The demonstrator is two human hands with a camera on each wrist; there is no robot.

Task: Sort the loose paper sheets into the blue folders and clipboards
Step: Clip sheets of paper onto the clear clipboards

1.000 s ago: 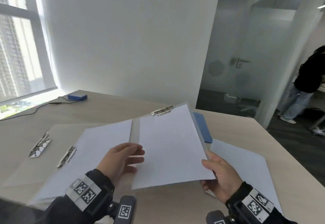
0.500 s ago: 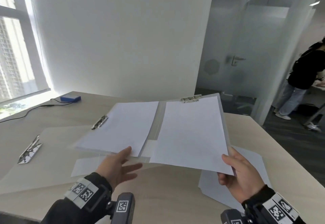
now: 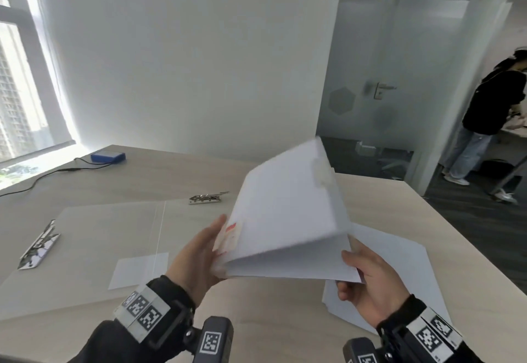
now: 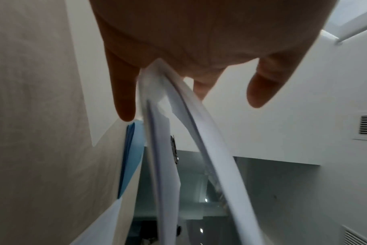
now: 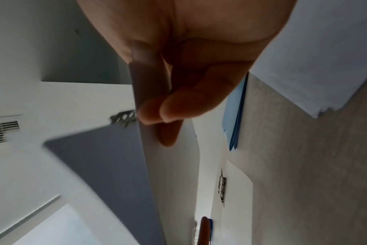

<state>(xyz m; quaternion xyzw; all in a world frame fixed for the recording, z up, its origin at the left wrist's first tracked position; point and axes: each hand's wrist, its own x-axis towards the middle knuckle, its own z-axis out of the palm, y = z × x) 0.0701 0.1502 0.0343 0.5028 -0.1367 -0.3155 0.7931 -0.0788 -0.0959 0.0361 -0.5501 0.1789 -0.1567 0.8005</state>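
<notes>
**A:** Where are the edges, and how much room do you have around you?

**B:** Your translucent folder (image 3: 288,208) is up off the table (image 3: 271,314), half-folded, its top cover tilted toward the wall. Your left hand (image 3: 196,254) has its straight fingers against the folder's left side, by the red label; in the left wrist view the folder's edge runs between your fingers (image 4: 124,99). Your right hand (image 3: 368,285) pinches the near right corner of the lower leaf, thumb on top, fingers curled beneath. The table's right edge runs just beyond the loose sheets (image 3: 399,265), which lie under that hand, near the corner. Bare tabletop lies between your wrists and the near edge.

**A:** And to the left?

**B:** A second translucent folder (image 3: 94,237) lies open and flat there, apart from the one you hold, with a small sheet of paper (image 3: 139,270) under its near part.

**A:** Count things for me.

**B:** Two translucent folders. Two metal clips on the flat one: one at its left edge (image 3: 40,245), one at its far edge (image 3: 205,199). One clip (image 5: 124,118) shows on the held folder. The blue folders (image 5: 235,114) show only from the right wrist, as a thin stack on the table beyond the loose sheets; their number can't be told. One blue box (image 3: 108,156) with a cable sits near the window. One person (image 3: 484,123) stands well off, beyond the glass door.
</notes>
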